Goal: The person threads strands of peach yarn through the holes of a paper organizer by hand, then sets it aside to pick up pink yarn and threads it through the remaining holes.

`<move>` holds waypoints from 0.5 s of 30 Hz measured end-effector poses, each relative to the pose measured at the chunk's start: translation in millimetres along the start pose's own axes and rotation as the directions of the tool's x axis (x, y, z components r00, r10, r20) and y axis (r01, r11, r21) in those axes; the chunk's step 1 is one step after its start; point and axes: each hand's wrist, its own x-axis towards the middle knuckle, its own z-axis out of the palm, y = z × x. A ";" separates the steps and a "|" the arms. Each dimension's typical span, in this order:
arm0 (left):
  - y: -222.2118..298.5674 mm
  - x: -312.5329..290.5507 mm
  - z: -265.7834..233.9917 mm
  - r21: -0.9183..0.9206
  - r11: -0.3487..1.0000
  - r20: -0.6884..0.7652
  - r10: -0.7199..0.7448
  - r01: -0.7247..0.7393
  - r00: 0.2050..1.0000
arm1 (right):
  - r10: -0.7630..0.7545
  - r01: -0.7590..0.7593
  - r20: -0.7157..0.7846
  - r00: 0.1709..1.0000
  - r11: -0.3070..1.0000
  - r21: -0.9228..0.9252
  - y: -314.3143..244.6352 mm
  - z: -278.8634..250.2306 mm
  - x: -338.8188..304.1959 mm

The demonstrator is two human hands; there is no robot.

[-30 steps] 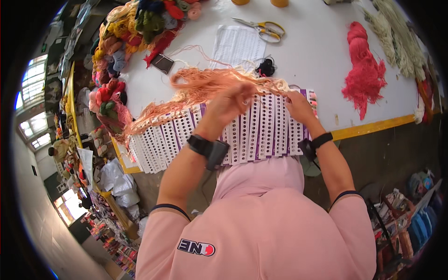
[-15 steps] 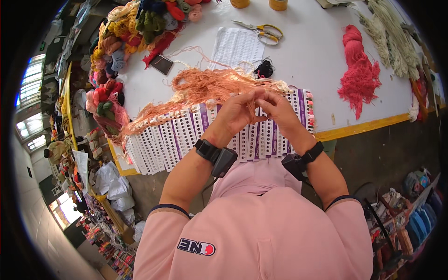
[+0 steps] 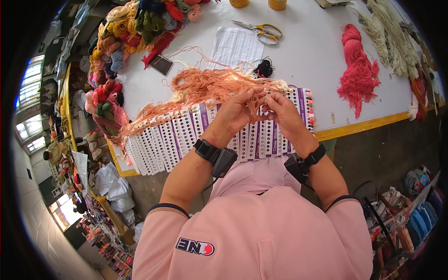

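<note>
My left hand (image 3: pixel 234 113) is closed on a few strands of peach-orange thread that hang between my two hands. Close beside it, my right hand (image 3: pixel 285 113) has its thumb and fingertips pinched at the same strands. Both are above a row of white and purple cards (image 3: pixel 191 128) punched with round holes, laid side by side along the table's near edge. A loose heap of peach-orange thread (image 3: pixel 200 86) covers the cards' far ends. Small pink and dark tufts (image 3: pixel 310 109) show along the rightmost card.
Yellow-handled scissors (image 3: pixel 267 33) lie on a printed sheet (image 3: pixel 235 46), near a small black thread bundle (image 3: pixel 264 68). A phone (image 3: pixel 161 64) rests left of them. Piled coloured skeins (image 3: pixel 149 23) fill the far left; a coral-red skein (image 3: pixel 357 70) lies at right. The table's edge (image 3: pixel 368 127) is yellow.
My right hand has shifted slightly right and down, away from my left. The thread between them is a little more spread. The table's contents look unchanged.
</note>
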 end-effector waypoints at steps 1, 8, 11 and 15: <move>0.0 0.1 0.2 0.000 1.000 0.002 -0.002 0.002 1.000 | -0.001 0.001 -0.003 1.000 1.000 0.000 2.0 -4.4 1.1; 0.4 -1.6 1.6 0.084 0.996 0.010 -0.030 0.029 1.000 | -0.017 0.017 -0.012 1.000 0.999 -0.029 1.1 8.6 5.4; 0.9 -3.1 6.3 0.098 0.995 0.032 -0.029 0.025 0.999 | -0.032 0.033 -0.026 0.999 0.998 0.044 -2.5 9.6 4.7; 2.3 -6.8 16.9 0.093 0.996 -0.002 0.002 -0.002 1.000 | -0.046 0.046 0.004 0.999 0.997 0.067 4.5 -8.9 8.6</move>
